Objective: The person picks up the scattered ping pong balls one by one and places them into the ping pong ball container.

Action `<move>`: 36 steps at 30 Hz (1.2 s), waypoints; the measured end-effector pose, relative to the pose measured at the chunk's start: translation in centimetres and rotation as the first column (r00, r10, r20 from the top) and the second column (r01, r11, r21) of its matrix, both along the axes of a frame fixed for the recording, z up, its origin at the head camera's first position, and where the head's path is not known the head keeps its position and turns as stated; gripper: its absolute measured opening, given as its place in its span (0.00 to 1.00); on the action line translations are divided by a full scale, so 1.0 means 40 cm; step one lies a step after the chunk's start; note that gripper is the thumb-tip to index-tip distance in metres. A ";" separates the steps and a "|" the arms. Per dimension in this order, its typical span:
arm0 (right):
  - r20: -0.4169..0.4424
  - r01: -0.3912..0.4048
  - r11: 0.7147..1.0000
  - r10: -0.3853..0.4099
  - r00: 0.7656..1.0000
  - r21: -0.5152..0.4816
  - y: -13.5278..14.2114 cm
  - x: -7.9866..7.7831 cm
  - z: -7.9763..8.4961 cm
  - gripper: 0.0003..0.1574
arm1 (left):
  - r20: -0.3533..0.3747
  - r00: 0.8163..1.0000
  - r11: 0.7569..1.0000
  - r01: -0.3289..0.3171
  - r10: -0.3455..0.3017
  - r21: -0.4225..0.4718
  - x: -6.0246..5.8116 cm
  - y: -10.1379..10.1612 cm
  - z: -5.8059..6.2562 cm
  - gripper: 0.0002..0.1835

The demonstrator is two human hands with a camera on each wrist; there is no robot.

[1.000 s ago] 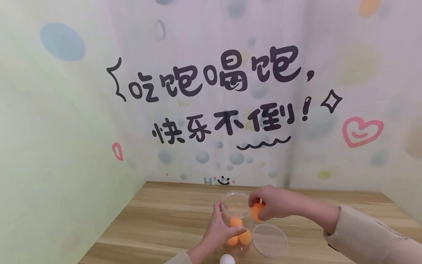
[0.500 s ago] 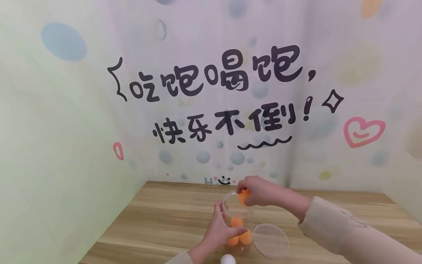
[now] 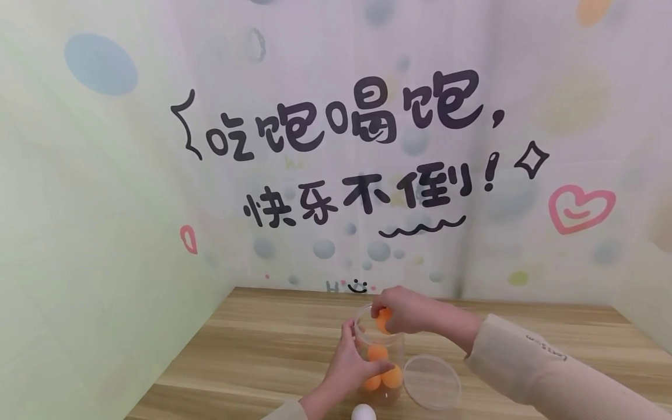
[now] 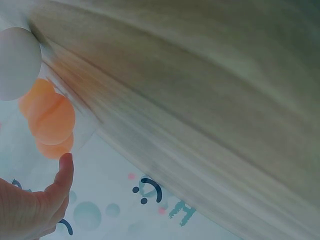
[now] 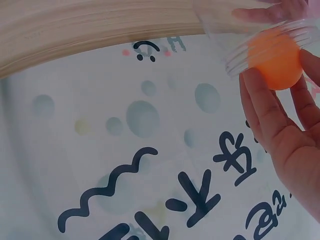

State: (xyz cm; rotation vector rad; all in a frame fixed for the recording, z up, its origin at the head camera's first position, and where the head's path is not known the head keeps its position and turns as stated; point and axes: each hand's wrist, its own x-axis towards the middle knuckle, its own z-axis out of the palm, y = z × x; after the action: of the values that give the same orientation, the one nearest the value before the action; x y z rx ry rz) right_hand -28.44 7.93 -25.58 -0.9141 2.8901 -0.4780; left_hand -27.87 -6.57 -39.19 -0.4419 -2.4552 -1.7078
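A clear plastic jar (image 3: 397, 350) stands upright on the table with its mouth uncovered. My left hand (image 3: 349, 364) grips its side, thumb across the front and fingers round the far left. Several orange table tennis balls (image 3: 378, 352) lie inside the jar; the left wrist view shows them as a cluster of orange balls (image 4: 51, 119) beyond the thumb. Above, my right hand (image 3: 409, 312) pinches another orange ball (image 3: 383, 321) at the jar's mouth. In the right wrist view, that orange ball (image 5: 275, 60) sits partly within the rim between thumb and fingers.
A round clear lid (image 3: 433, 382) lies on the table just right of the jar. In front of the jar is a white ball (image 3: 363, 412), cut off by the frame's bottom edge. A printed cloth backdrop (image 3: 315, 256) rises behind the wooden table (image 3: 252, 350).
My right hand has carried the orange ball leftward from beside the jar, over its rim, then slightly down into the mouth. The left hand, jar and lid stay put.
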 end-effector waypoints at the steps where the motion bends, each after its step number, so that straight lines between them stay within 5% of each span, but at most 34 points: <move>1: 0.002 0.001 1.000 -0.001 1.000 0.003 0.000 0.002 -0.001 0.14 | 0.003 1.000 1.000 -0.002 0.002 -0.001 0.001 0.000 0.000 0.51; 21: -0.050 -0.035 0.999 0.034 0.998 -0.015 0.023 0.014 -0.003 0.13 | -0.010 1.000 1.000 -0.017 0.017 -0.009 0.003 0.004 0.006 0.49; 29: -0.175 -0.171 0.984 0.160 0.971 -0.048 0.075 0.054 0.003 0.12 | -0.029 0.999 0.999 -0.045 0.044 -0.028 0.001 0.006 0.005 0.50; 36: -0.195 -0.217 0.972 0.198 0.961 -0.086 0.123 0.110 -0.054 0.11 | -0.003 0.999 0.998 -0.053 0.053 -0.035 0.000 0.003 0.004 0.52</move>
State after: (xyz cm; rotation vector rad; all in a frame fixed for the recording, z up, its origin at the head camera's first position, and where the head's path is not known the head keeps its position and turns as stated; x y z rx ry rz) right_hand -24.05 12.85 -27.73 -1.3299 2.9047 -0.5612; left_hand -27.88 -6.46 -39.02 -0.3786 -2.4753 -1.6458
